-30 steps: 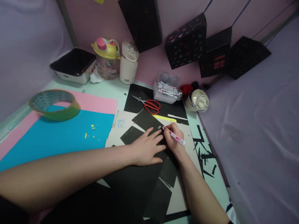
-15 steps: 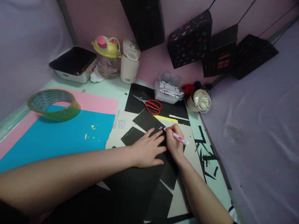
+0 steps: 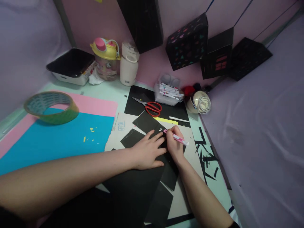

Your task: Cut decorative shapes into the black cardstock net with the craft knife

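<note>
My right hand (image 3: pixel 175 143) is closed around a slim pink-and-white craft knife (image 3: pixel 180 139), its tip end lowered to a strip of black paper (image 3: pixel 146 122). Small white petal-like marks (image 3: pixel 161 129) show in the paper just left of the tip, which I cannot make out clearly. Flat on the black paper lies my left hand (image 3: pixel 150 150), fingers spread, with its fingertips close beside the right hand. More black sheets (image 3: pixel 135 190) sit under and below the hands, over a pale board (image 3: pixel 116 134).
Red-handled scissors (image 3: pixel 152 107) and a white pen (image 3: pixel 179 119) lie beyond the hands. Behind stand a box of markers (image 3: pixel 167 96), a white bottle (image 3: pixel 129 71) and a yellow-lidded jug (image 3: pixel 106 61). A tape roll (image 3: pixel 51 109) is left; black scraps (image 3: pixel 209 158) right. Black paper boxes (image 3: pixel 187 44) hang above.
The whole view has shifted slightly, so things appear a little further left. Both hands keep almost the same place on the paper, and the craft knife stays in my right hand.
</note>
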The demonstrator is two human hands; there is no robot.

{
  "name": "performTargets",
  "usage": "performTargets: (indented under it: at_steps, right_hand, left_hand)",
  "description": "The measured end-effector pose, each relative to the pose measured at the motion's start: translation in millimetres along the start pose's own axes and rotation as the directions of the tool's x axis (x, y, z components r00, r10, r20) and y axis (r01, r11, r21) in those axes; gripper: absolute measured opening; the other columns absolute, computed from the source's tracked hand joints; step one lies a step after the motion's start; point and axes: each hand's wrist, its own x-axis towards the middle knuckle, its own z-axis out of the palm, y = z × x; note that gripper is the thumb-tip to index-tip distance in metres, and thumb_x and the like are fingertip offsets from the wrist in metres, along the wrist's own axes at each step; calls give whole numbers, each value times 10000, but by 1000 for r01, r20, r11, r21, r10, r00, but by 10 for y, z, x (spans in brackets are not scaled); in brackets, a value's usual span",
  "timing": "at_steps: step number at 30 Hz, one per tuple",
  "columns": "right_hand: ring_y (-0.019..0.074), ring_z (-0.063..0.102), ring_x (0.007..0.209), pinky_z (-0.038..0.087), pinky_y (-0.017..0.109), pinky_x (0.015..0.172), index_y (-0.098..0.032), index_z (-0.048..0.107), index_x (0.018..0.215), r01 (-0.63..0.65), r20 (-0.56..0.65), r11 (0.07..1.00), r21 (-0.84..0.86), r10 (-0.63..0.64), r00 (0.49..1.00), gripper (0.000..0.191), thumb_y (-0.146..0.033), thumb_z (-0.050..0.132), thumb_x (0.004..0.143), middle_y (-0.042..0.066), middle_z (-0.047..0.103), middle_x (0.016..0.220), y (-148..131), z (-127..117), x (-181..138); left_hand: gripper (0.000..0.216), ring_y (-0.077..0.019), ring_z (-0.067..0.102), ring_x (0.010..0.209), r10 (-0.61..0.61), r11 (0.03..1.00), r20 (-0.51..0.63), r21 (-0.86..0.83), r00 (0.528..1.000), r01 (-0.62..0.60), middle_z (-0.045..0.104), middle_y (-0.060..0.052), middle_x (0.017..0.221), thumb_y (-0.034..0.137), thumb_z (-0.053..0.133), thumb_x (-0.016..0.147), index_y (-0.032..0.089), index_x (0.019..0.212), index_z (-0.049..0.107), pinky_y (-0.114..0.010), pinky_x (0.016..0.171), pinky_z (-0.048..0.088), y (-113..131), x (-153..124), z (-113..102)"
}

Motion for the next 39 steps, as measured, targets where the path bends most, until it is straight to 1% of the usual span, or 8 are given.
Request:
performTargets:
  at_steps: [5,11,15,19,23,26,33,39]
  right_hand:
    - [149,462,615,373,281,603,-228,429,640,-10,43,1000,-8,10,999,189,-225,500,815,-50,477,616,-32,-58,42]
    - [156,515,649,390,273,609,-220,475,638,-9,186,1000,-15,12,982,162,-253,496,795,-32,551,642,-75,-189,139]
    - [134,482,580,357,248,546,-214,502,639,-37,248,999,-39,45,968,140,-253,477,772,-36,555,620,-47,-227,217]
    - [122,438,514,323,236,497,-215,514,641,-52,251,998,-35,59,966,136,-274,486,761,-50,532,569,-4,-220,297]
    - [119,424,496,328,241,507,-219,523,647,-36,257,999,-28,42,966,124,-265,493,758,-57,539,554,-5,-207,336]
    - [126,433,502,331,249,510,-221,523,637,-40,220,998,-44,49,974,131,-265,496,757,-50,547,553,-31,-170,296]
    - [153,524,600,403,277,602,-228,503,605,-78,-5,997,4,78,997,144,-233,500,749,-33,578,587,-144,27,39]
    - [146,493,595,396,276,603,-231,452,619,-46,-94,999,-12,45,995,160,-236,506,770,-44,530,591,-164,124,-103]
  left_hand:
    - [520,-341,203,1453,1,1000,31,-17,1000,-1,393,-135,1484,573,539,896,253,1306,554,-585,1151,133,5,21,-23]
    - [692,-307,219,1457,1,992,151,-124,988,18,327,-163,1534,575,529,889,181,1445,409,-538,1168,161,-43,-17,-266]
    - [831,-377,188,1455,-17,997,252,-66,968,35,270,-126,1568,651,660,740,268,1442,434,-623,1136,140,-125,-98,-313]
    - [783,-370,164,1462,-111,994,205,3,973,113,258,-101,1574,686,567,805,298,1464,399,-644,1123,135,-31,-94,-150]
    - [755,-368,195,1453,-247,967,118,91,962,237,284,-134,1562,681,529,844,252,1457,426,-573,1135,194,182,-53,-17]
    - [754,-372,229,1439,-277,957,65,113,959,269,309,-143,1550,685,525,846,238,1448,446,-543,1133,221,262,-41,24]
    - [776,-402,298,1400,-303,936,4,189,953,297,406,-147,1496,730,514,815,235,1412,492,-551,1080,283,370,-42,114]
    - [850,-444,305,1382,-285,941,80,213,955,263,367,-256,1485,712,497,842,88,1418,469,-558,1106,253,452,-65,-6]
